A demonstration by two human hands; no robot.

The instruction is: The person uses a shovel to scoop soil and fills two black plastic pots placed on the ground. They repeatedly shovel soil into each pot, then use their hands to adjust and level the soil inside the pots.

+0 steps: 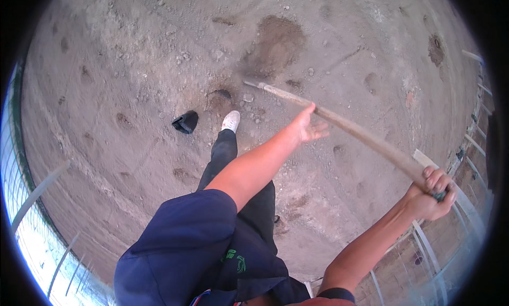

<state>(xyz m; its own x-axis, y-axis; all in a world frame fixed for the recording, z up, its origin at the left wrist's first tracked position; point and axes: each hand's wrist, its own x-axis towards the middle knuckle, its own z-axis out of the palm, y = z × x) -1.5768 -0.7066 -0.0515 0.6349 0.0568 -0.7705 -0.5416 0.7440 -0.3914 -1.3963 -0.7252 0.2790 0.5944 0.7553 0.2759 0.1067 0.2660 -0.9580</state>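
Note:
A long-handled digging tool slants across the view, its pale wooden handle (358,133) running down to the right. Its metal end (252,83) is low over the soil and blurred, so the head's shape is unclear. My right hand (435,194) is closed around the handle's top end, where a bit of green shows. Partway down the handle, my left hand (308,125) has its fingers spread, with the thumb at the wood and no grip around it. Just beyond the metal end lies a patch of darker, freshly turned soil (278,43).
A black plastic pot or bag (185,122) lies left of my white shoe (231,121). Near the shoe's toe, a small hole (220,95) has a dark rim. Several shallow pits and clods dot the ground. Pale curved poles (429,242) stand at the right; mesh (12,147) borders the left.

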